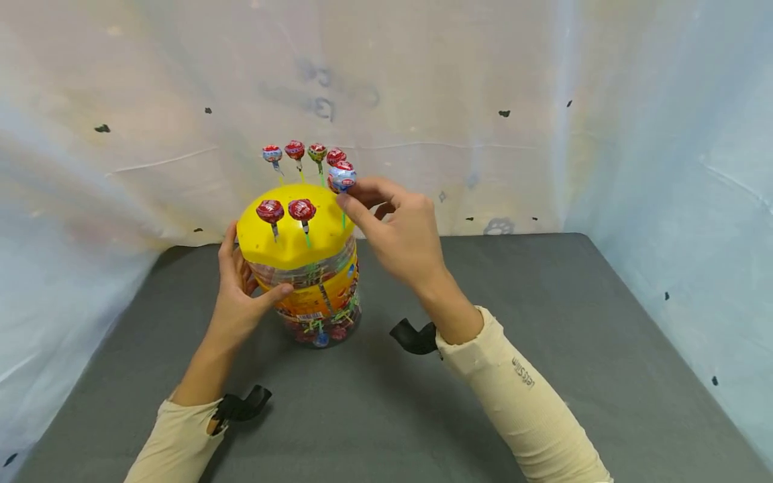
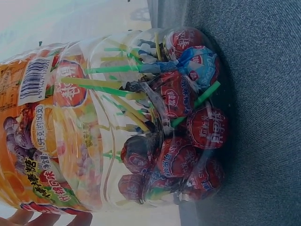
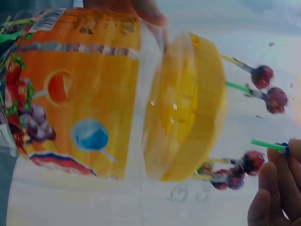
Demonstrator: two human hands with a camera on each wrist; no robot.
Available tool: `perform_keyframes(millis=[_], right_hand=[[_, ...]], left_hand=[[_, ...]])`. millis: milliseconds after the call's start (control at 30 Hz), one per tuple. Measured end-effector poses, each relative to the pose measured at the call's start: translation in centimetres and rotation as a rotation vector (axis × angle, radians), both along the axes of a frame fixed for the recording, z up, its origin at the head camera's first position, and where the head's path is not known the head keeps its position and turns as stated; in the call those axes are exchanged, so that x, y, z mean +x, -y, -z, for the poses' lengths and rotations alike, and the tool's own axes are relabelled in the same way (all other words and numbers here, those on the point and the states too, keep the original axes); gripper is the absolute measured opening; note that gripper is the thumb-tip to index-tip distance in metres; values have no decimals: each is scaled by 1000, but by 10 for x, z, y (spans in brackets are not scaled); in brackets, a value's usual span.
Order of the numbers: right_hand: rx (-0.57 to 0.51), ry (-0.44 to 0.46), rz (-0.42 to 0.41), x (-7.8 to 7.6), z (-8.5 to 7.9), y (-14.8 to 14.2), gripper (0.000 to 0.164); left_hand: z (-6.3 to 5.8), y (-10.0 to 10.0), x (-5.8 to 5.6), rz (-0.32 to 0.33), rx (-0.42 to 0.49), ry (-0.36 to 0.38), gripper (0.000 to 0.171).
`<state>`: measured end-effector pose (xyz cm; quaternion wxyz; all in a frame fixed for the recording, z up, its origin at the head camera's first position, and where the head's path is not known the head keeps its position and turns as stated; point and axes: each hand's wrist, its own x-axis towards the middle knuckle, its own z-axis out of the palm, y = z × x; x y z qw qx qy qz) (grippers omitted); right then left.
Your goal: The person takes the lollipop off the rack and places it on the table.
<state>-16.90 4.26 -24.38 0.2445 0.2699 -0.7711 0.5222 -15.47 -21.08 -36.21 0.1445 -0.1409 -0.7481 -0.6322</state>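
Note:
A clear plastic jar (image 1: 346,293) with an orange fruit label stands on the grey table under a domed yellow lid (image 1: 290,251). Several wrapped lollipops stand stick-down in the lid, among them a red one (image 1: 270,211) at the front and a green one (image 1: 317,152) at the back. My left hand (image 1: 238,305) grips the jar's left side just below the lid. Between thumb and fingers my right hand (image 1: 404,228) pinches a blue-and-white lollipop (image 1: 342,176) by the lid's right edge. Its green stick (image 3: 265,145) points at the lid, its end apart from it.
More lollipops (image 2: 171,153) lie inside the jar's bottom, seen through its wall. Black straps (image 1: 417,337) stick out at both wrists. Behind the grey table (image 1: 495,402) hangs a pale plastic sheet (image 1: 423,87) with dark marks.

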Motion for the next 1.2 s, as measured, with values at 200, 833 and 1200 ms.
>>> perform_keyframes(millis=[200,833,1200], right_hand=[[-34,11,28,4,-1,-17,20],[-27,200,97,-5,51,-42,22],[53,356,205,-14,85,-53,25]], left_hand=[[-1,-3,-3,13,-26,3,105],[0,5,-1,-1,-44,-24,106],[2,-2,-3,9,-44,-16,106]])
